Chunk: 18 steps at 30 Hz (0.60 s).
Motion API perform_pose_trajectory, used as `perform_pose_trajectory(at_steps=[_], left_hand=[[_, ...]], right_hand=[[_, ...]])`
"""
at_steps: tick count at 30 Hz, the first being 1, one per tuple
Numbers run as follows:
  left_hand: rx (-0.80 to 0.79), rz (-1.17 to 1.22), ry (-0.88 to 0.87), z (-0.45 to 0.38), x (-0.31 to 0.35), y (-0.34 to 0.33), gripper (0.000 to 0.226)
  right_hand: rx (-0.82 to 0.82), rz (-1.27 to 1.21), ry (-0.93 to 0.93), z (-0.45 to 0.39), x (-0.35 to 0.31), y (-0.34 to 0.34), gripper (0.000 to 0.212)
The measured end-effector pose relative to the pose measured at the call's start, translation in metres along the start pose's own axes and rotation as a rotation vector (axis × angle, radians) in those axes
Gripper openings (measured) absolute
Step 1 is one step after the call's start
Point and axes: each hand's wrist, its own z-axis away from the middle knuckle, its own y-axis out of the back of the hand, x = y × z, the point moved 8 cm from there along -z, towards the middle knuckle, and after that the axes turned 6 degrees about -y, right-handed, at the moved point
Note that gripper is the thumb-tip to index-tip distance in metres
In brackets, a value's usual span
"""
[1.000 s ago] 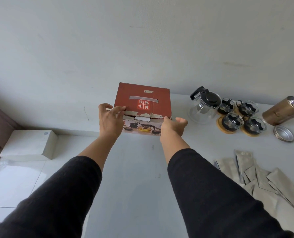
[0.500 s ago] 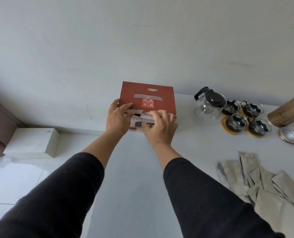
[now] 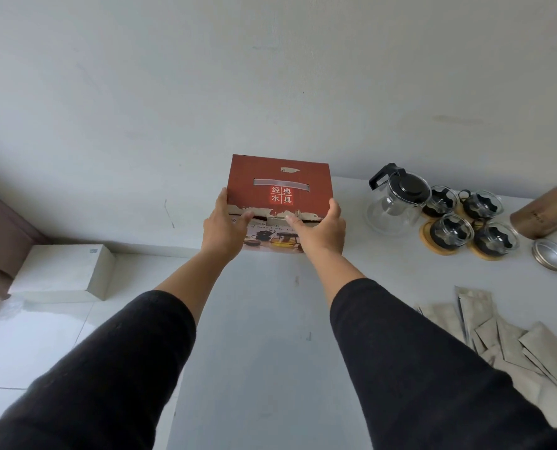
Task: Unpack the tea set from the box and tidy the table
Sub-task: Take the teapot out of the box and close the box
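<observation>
A red tea-set box [image 3: 278, 183] with a torn front flap stands at the far edge of the white table [image 3: 270, 319], against the wall. My left hand [image 3: 223, 230] grips its left front corner and my right hand [image 3: 322, 230] grips its right front corner, thumbs on the top. To the right stand a glass teapot [image 3: 395, 203] with a black lid and several small glass cups [image 3: 451, 232] on round wooden coasters.
A brown metal tin [image 3: 546, 212] lies on its side at the far right, its lid [image 3: 551, 254] beside it. Several silver foil sachets [image 3: 498, 332] are scattered at the right front. A white box [image 3: 62, 271] sits on the floor to the left.
My right hand has slid from the middle of the box's front flap to its right corner. Both hands now hold the box by its sides.
</observation>
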Motion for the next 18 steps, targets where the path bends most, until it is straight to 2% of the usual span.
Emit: perform_pose_trajectory(at_steps=[1,5,10,18], left_hand=[[-0.006,0.004,0.017,0.000,0.000,-0.003,0.068],[-0.006,0.029,0.003,-0.009,0.013,-0.015,0.065],[-0.033,0.027,-0.029,-0.026,0.037,-0.037,0.065],[-0.026,0.006,-0.003,-0.044,0.032,-0.049,0.062]], right_hand=[[-0.029,-0.071,-0.033,-0.004,0.003,0.000,0.095],[0.044,-0.135,-0.021,-0.020,0.005,0.020,0.097],[0.091,-0.121,-0.020,-0.048,0.006,0.042,0.097],[0.038,-0.087,-0.014,-0.076,0.009,0.040,0.086]])
